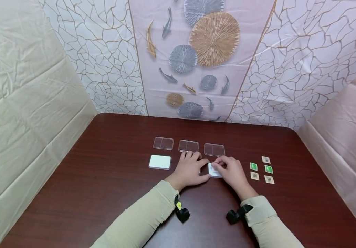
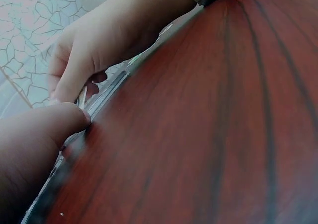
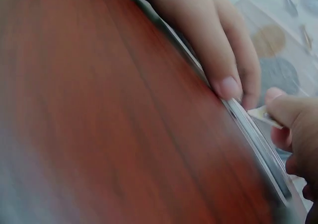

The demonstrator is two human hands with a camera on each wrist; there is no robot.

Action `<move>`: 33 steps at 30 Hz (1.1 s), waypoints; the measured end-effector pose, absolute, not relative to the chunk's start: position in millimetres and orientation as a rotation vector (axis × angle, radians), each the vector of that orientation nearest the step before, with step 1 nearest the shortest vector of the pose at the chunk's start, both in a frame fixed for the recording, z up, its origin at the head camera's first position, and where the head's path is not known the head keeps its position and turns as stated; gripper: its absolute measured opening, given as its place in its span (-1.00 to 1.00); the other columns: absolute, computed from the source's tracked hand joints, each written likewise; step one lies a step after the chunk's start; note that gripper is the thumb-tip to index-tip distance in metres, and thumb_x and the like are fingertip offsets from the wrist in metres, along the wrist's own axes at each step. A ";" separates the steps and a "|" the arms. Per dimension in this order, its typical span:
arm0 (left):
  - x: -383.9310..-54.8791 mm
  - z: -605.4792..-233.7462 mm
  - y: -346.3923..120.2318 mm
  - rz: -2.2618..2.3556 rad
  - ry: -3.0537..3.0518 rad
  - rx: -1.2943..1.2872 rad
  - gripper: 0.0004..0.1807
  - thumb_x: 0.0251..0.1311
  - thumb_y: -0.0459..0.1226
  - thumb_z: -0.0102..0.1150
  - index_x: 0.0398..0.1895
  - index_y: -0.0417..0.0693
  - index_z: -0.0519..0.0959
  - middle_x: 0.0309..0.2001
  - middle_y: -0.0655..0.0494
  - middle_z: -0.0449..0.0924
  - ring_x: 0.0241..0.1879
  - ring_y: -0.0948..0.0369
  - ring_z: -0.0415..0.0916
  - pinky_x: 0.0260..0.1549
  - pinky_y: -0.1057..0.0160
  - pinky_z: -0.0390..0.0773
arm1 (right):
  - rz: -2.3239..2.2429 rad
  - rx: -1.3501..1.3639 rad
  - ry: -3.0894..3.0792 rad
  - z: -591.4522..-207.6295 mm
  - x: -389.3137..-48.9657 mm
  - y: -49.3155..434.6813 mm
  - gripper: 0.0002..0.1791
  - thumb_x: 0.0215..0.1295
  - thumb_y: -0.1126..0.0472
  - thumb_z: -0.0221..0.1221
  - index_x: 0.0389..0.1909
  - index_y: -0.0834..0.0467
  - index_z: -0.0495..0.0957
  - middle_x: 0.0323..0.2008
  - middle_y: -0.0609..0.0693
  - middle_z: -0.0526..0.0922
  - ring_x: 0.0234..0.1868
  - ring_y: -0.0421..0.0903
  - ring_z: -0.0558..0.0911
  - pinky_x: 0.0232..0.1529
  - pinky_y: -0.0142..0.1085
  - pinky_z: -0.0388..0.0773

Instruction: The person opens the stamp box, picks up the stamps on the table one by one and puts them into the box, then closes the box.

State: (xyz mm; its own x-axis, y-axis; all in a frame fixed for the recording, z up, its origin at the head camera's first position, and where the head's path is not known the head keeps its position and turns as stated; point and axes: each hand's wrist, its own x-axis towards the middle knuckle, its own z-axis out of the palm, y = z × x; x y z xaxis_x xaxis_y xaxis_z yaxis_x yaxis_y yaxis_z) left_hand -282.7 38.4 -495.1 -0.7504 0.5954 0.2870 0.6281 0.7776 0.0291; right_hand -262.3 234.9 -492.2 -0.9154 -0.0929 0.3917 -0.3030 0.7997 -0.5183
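My right hand (image 1: 232,172) pinches a small pale stamp-like square (image 3: 266,116) between thumb and fingertips, just over a white-lined flat case (image 1: 214,174). At that case's left end rests my left hand (image 1: 188,170); its thumb touches the near edge and its forefinger the far corner, the other fingers reaching forward. In the left wrist view the case's rim (image 2: 112,90) shows edge-on beyond the thumb. The palm may cover another case; only a bit of clear edge shows. The square's printed face is mostly hidden by the fingers.
Three clear plastic lids (image 1: 214,149) lie in a row behind the hands. Another white-lined case (image 1: 160,162) sits at the left. To the right lie several stamp-like squares, including a green one (image 1: 253,166) and a beige one (image 1: 269,179). Patterned cloth hangs beyond the dark wooden table (image 1: 110,144).
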 end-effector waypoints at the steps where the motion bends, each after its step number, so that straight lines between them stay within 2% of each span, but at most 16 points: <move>1: -282.4 -494.9 38.4 -0.182 -2.713 -0.951 -0.39 -0.02 0.34 -0.12 0.09 0.40 0.46 -0.08 0.23 0.33 -0.12 0.18 0.19 0.01 0.00 0.13 | 0.808 0.325 -2.642 -492.6 -262.2 232.6 -0.86 0.10 0.00 0.26 -0.47 -0.04 0.57 -0.56 -0.22 0.54 -0.43 -0.17 0.44 -0.31 -0.20 0.30; 6: -282.0 -493.7 39.2 -0.190 -2.744 -0.934 -0.38 -0.04 0.34 -0.10 0.10 0.39 0.46 -0.07 0.25 0.32 -0.13 0.19 0.16 0.01 0.01 0.12 | 0.643 0.399 -2.652 -493.0 -263.0 226.8 -0.87 0.10 0.01 0.26 -0.46 -0.06 0.53 -0.58 -0.26 0.49 -0.43 -0.16 0.40 -0.23 -0.14 0.21; 16: -282.5 -492.6 41.2 -0.228 -2.792 -0.907 -0.38 -0.06 0.32 -0.04 0.09 0.38 0.50 -0.05 0.26 0.33 -0.11 0.20 0.15 0.07 0.02 0.10 | 0.466 0.441 -2.643 -496.3 -266.7 222.7 -0.71 0.07 -0.05 0.26 -0.56 -0.06 0.35 -0.72 -0.25 0.28 -0.50 -0.13 0.33 -0.34 -0.20 0.16; 19: -283.0 -493.6 41.8 -0.219 -2.795 -0.903 -0.38 -0.06 0.33 -0.05 0.08 0.39 0.50 -0.05 0.26 0.32 -0.11 0.20 0.15 0.06 0.02 0.10 | 0.432 0.447 -2.649 -497.9 -266.9 222.3 -0.72 0.10 -0.07 0.24 -0.57 -0.07 0.36 -0.73 -0.26 0.31 -0.49 -0.12 0.33 -0.35 -0.20 0.16; 26: -284.8 -495.7 42.0 -0.220 -2.779 -0.908 -0.38 -0.06 0.34 -0.06 0.07 0.39 0.50 -0.04 0.26 0.32 -0.12 0.20 0.15 0.05 0.02 0.10 | 0.373 0.455 -2.656 -498.0 -266.6 222.4 -0.75 0.12 -0.09 0.21 -0.56 -0.07 0.44 -0.55 -0.19 0.47 -0.44 -0.09 0.36 -0.38 -0.18 0.18; 33: -284.4 -495.1 41.6 -0.211 -2.790 -0.907 -0.36 -0.06 0.35 -0.06 0.10 0.39 0.48 -0.03 0.26 0.32 -0.09 0.19 0.16 0.03 0.03 0.11 | 0.367 0.422 -2.649 -494.4 -265.9 224.3 -0.75 0.18 -0.12 0.14 -0.49 -0.05 0.47 -0.51 -0.16 0.52 -0.42 -0.08 0.38 -0.32 -0.15 0.22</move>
